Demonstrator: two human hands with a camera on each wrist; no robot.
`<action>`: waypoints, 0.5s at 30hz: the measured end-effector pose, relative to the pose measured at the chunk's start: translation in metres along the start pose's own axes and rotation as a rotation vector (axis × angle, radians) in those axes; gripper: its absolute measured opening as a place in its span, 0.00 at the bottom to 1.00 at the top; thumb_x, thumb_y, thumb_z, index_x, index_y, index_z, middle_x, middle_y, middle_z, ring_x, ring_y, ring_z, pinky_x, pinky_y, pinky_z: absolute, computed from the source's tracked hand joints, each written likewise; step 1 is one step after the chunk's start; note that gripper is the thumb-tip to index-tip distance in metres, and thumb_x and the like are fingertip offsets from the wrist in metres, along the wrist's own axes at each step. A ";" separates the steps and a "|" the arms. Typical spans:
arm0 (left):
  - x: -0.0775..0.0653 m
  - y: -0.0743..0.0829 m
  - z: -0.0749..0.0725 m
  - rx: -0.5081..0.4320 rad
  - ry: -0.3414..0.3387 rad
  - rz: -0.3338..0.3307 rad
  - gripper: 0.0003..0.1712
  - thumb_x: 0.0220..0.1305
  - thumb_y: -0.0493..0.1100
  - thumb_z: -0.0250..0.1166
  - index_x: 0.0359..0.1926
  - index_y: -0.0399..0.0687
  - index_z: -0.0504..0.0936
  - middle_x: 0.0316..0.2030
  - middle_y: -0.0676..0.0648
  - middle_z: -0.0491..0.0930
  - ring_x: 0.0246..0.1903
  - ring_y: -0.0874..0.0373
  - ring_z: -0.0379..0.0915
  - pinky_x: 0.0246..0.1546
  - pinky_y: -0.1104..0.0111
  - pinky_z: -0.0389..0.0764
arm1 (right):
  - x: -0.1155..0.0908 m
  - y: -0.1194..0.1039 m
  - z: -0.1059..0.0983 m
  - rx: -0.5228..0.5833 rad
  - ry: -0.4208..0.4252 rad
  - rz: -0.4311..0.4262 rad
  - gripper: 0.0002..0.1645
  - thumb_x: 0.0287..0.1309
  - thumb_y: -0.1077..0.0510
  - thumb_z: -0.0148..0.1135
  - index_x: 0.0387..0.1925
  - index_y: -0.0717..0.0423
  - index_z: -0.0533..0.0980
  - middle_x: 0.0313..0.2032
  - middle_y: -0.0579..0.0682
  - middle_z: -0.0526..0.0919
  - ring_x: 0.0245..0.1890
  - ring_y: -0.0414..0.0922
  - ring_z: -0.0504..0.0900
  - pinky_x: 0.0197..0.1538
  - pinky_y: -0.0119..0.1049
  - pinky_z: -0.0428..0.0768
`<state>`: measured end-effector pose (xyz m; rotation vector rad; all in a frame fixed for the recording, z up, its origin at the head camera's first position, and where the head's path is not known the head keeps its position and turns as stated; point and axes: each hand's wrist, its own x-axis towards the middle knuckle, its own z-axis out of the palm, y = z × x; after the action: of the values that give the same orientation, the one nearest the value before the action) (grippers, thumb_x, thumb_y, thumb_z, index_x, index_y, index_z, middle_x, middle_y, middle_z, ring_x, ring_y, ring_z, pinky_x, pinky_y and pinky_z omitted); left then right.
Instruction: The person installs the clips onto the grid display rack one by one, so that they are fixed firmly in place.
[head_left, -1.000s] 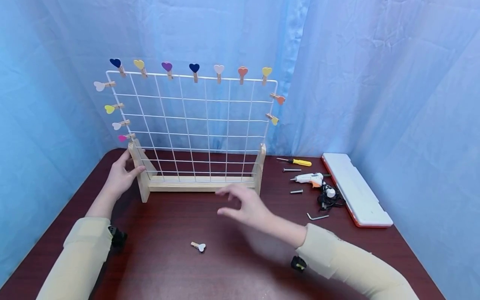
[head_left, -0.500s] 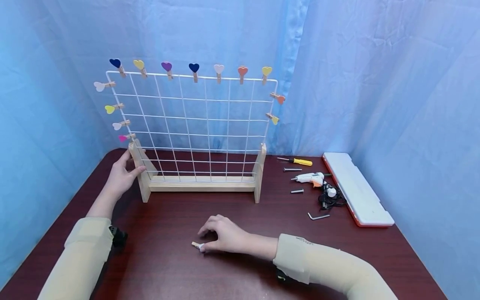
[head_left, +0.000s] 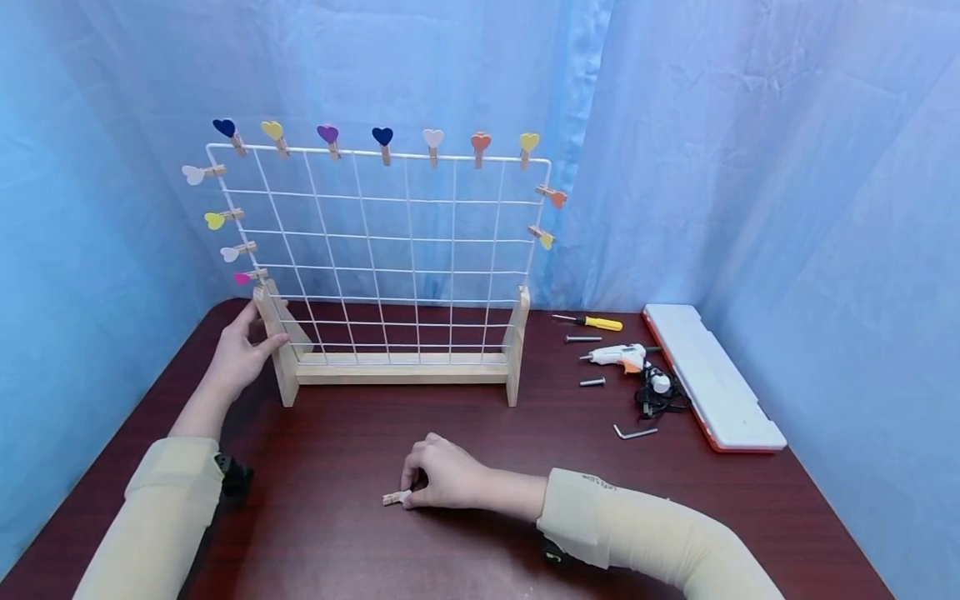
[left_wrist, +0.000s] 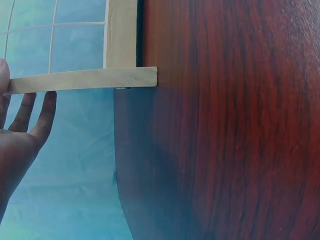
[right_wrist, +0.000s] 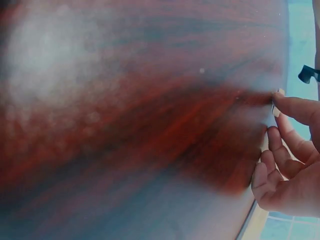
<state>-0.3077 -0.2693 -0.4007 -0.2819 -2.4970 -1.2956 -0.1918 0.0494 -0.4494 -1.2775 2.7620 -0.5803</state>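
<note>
A white wire grid [head_left: 411, 239] stands upright in a pale wooden stand [head_left: 405, 374], with several heart-topped mini clothespins along its top and both sides. My left hand [head_left: 238, 358] holds the stand's left leg; in the left wrist view the thumb is on one face of that wooden board [left_wrist: 85, 79] and the fingers on the other. Low over the table, my right hand [head_left: 448, 475] pinches a white-heart clothespin [head_left: 392, 499] between thumb and fingertips. Its wooden end sticks out to the left, while the heart is partly covered. In the right wrist view only slivers of the clothespin [right_wrist: 276, 111] show.
On the dark red table [head_left: 322, 550], to the right, lie a yellow screwdriver [head_left: 602, 324], two bolts [head_left: 592, 382], a white glue gun [head_left: 618, 356] with a black cord [head_left: 660, 402], a hex key [head_left: 636, 433] and a long white case [head_left: 712, 379]. Blue curtains [head_left: 825, 208] hang behind.
My right hand has come down and left from in front of the stand to the loose clothespin, and its fingers have closed on it. The left hand stays at the stand's leg.
</note>
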 end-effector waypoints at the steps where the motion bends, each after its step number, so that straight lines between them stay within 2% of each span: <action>1: 0.000 0.000 0.000 0.001 -0.001 -0.002 0.33 0.59 0.38 0.59 0.64 0.55 0.59 0.56 0.39 0.67 0.53 0.46 0.64 0.45 0.49 0.71 | -0.001 0.000 -0.001 0.028 0.000 0.002 0.07 0.38 0.48 0.70 0.20 0.40 0.78 0.21 0.32 0.74 0.26 0.29 0.66 0.31 0.17 0.63; 6: -0.001 -0.001 0.000 0.001 -0.010 -0.009 0.33 0.59 0.38 0.59 0.64 0.57 0.58 0.57 0.40 0.66 0.54 0.46 0.63 0.45 0.49 0.71 | -0.006 0.004 -0.016 0.175 0.012 0.009 0.05 0.41 0.55 0.68 0.22 0.45 0.78 0.19 0.33 0.77 0.20 0.22 0.71 0.27 0.14 0.69; 10: -0.001 -0.002 0.000 0.014 -0.005 -0.003 0.32 0.59 0.39 0.59 0.64 0.57 0.59 0.56 0.40 0.68 0.52 0.48 0.65 0.43 0.56 0.74 | -0.015 0.005 -0.043 0.242 0.035 0.029 0.04 0.41 0.58 0.69 0.23 0.48 0.80 0.19 0.35 0.79 0.19 0.23 0.73 0.26 0.16 0.72; 13: 0.000 -0.001 -0.001 0.028 0.001 0.005 0.32 0.58 0.39 0.60 0.63 0.56 0.60 0.54 0.40 0.69 0.50 0.50 0.67 0.39 0.73 0.75 | -0.023 0.007 -0.069 0.233 0.081 0.046 0.05 0.41 0.55 0.69 0.25 0.47 0.81 0.21 0.35 0.80 0.21 0.25 0.74 0.27 0.20 0.74; 15: 0.000 -0.001 -0.001 0.034 0.005 0.007 0.32 0.58 0.38 0.60 0.63 0.55 0.61 0.54 0.40 0.70 0.50 0.50 0.67 0.36 0.79 0.72 | -0.028 0.011 -0.085 0.202 0.126 0.054 0.05 0.42 0.53 0.69 0.26 0.46 0.81 0.23 0.34 0.80 0.23 0.26 0.75 0.29 0.21 0.74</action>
<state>-0.3077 -0.2703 -0.4008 -0.2792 -2.5090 -1.2490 -0.1977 0.1034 -0.3775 -1.1566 2.7384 -0.9391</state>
